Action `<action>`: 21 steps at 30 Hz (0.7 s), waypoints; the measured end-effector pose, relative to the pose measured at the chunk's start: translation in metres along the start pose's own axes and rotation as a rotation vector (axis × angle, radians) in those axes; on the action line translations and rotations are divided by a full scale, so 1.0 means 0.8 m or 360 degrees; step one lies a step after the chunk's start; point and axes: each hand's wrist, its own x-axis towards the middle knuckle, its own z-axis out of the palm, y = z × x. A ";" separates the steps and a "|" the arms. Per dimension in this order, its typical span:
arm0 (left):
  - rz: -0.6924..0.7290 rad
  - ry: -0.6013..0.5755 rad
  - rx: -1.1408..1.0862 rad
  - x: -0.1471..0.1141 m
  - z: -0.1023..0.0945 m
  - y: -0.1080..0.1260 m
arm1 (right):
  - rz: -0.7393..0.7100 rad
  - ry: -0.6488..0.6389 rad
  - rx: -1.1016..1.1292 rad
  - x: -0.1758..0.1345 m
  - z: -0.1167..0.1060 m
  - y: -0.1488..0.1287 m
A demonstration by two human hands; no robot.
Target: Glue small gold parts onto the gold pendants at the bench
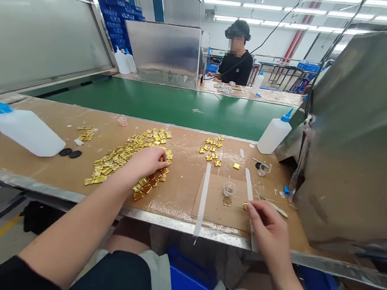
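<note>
My left hand (pixel 146 161) reaches into a spread pile of small, shiny gold square pieces (pixel 115 161). Its thumb and fingers are pressed together at the pile's right side, and what is between them is hidden. On the right, my right hand (pixel 270 229) pinches a small gold piece (pixel 245 206) at its fingertips, over the edge of a cardboard sheet (pixel 211 209). A small clear cup (pixel 229 189) stands on that sheet, between two white tape strips. Beyond it lies a smaller group of gold squares (pixel 211 149).
White bottles with blue nozzles lie at left (pixel 34 133) and stand at right (pixel 273 135). Black discs (pixel 70 153) lie near the left bottle. A pale-handled tool (pixel 279 210) is beside my right hand. Behind the bench runs a green belt (pixel 156 102); a co-worker (pixel 238 60) sits beyond.
</note>
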 end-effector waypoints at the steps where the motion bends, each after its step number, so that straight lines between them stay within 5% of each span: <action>1: 0.0019 0.0003 -0.0017 0.002 0.001 -0.002 | -0.0043 -0.0029 -0.0025 0.001 0.001 -0.002; 6: 0.0144 0.0009 -0.0065 0.004 0.001 0.004 | -0.0010 -0.0046 -0.0026 0.003 0.003 -0.003; 11: 0.0387 0.0100 -0.0597 0.008 0.006 0.071 | -0.0018 -0.0107 -0.0115 0.005 0.004 0.003; 16: 0.0710 0.0005 -0.1477 0.037 0.044 0.162 | -0.0098 -0.0212 -0.0412 0.014 0.002 0.004; 21: 0.0604 -0.0182 -0.1958 0.056 0.090 0.191 | -0.0178 -0.0154 -0.0572 0.050 -0.011 -0.013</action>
